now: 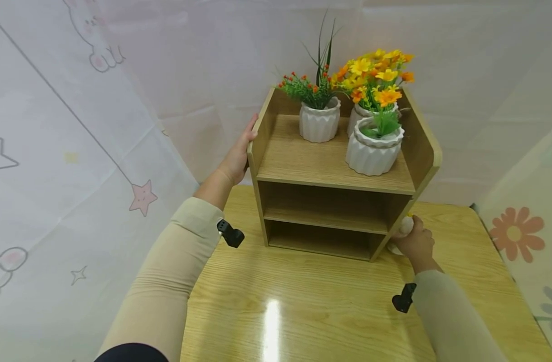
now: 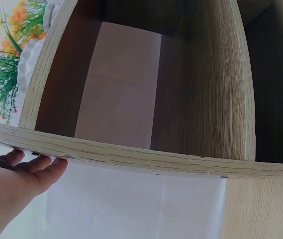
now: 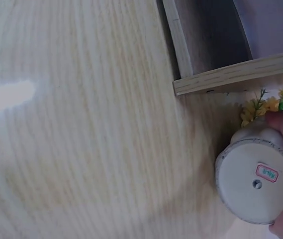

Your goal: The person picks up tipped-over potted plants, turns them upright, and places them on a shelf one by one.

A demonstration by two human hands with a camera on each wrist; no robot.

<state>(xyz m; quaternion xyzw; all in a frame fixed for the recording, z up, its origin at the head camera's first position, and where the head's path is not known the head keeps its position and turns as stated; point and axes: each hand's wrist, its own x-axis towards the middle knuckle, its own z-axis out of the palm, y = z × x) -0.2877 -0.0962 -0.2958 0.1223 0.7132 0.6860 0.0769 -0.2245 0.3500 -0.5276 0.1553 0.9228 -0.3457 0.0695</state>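
Observation:
A small wooden shelf (image 1: 330, 206) stands on the table with three white pots on its top board. My left hand (image 1: 235, 158) rests against the outer face of its left side panel. In the left wrist view, the left fingertips (image 2: 55, 169) touch that panel near its edge. Low beside the right panel, my right hand (image 1: 416, 244) grips a white round-based object (image 3: 253, 181). Its flat underside, with a small hole and a red-framed label, faces the right wrist camera. Yellow and orange flowers (image 3: 268, 104) show behind it; I cannot tell whether they belong to it.
On the shelf top are a red-flowered pot (image 1: 319, 123) at left, a yellow-flowered pot (image 1: 355, 118) at back right and a green-leafed pot (image 1: 373, 153) in front of it. The wooden table (image 1: 312, 301) extends toward me. Printed cloth (image 1: 203, 60) hangs behind and at both sides.

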